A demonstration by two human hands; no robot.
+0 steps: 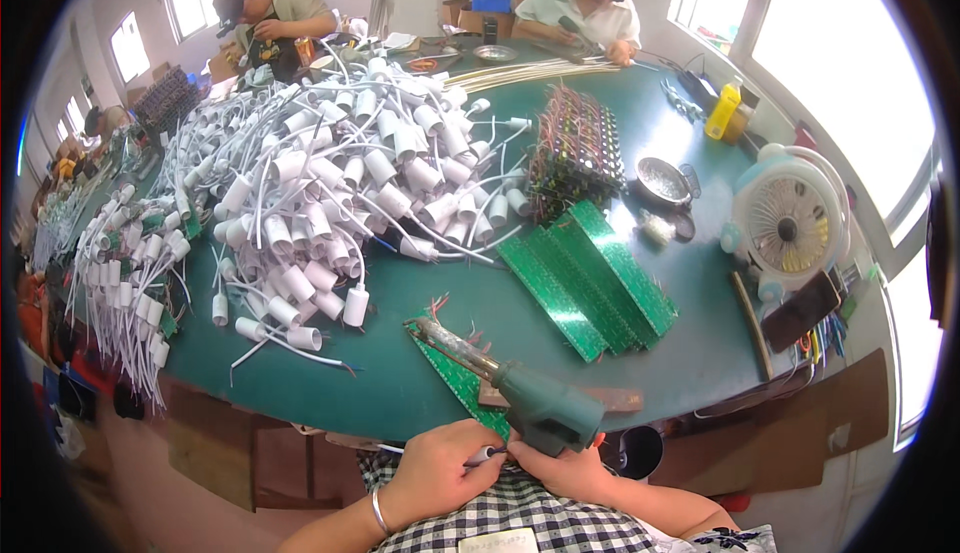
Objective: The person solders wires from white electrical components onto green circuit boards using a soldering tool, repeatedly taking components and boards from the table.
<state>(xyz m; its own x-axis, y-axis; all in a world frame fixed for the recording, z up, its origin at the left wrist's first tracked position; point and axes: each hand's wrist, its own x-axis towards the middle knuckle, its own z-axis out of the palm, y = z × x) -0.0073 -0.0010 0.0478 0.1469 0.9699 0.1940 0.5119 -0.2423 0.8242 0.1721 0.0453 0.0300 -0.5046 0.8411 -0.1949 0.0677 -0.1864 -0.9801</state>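
My right hand (565, 470) is closed round the handle of a green soldering gun (555, 408) at the table's near edge. The gun's metal barrel points away to the upper left, over a narrow green circuit board strip (455, 378). Close beside it, my left hand (445, 468) pinches a white cable (484, 456) with a dark wire end near my right thumb. Part of the cable shows on the other side of the left hand; the rest is hidden by it. A brown block (612, 400) lies behind the gun, partly covered by it.
White cylindrical housings with cables (330, 193) are heaped left of centre. Green circuit board panels (590, 283) and stacked wired boards (577, 148) lie right of them. Farther right are a metal bowl (662, 183), a fan (790, 218) and a yellow bottle (722, 110). Two people work across the table.
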